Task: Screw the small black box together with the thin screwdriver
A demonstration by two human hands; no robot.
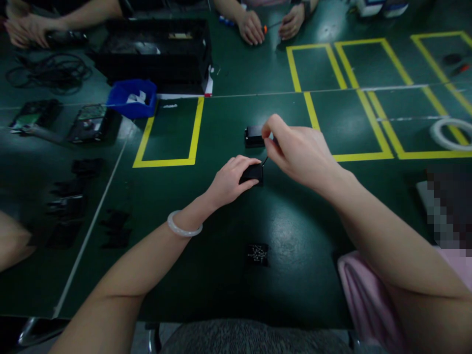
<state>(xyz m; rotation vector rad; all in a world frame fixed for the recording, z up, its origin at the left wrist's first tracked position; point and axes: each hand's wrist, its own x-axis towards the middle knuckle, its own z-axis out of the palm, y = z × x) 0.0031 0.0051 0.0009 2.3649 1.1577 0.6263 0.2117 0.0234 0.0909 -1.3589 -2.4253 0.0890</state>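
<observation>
My left hand [234,181] is closed around a small black rectangular box [252,173], steadying it on the green table. Fingers and thumb grip its two long sides. Pinched in my right hand [297,150] is a thin-shafted driver [265,161], its handle hidden by the fingers. The driver slants down and its tip meets the right end of the box. Just behind, a second black box [253,136] lies partly covered by my right fingers. Nearer my body, a small black tray [257,254] holds several loose silver screws.
Yellow tape [164,162] marks rectangles on the table. A blue bin [132,98] and a large black crate [155,59] stand at back left. Black parts [66,201] lie left. A white tape roll [452,133] lies right. Other people's hands [252,27] work across the table.
</observation>
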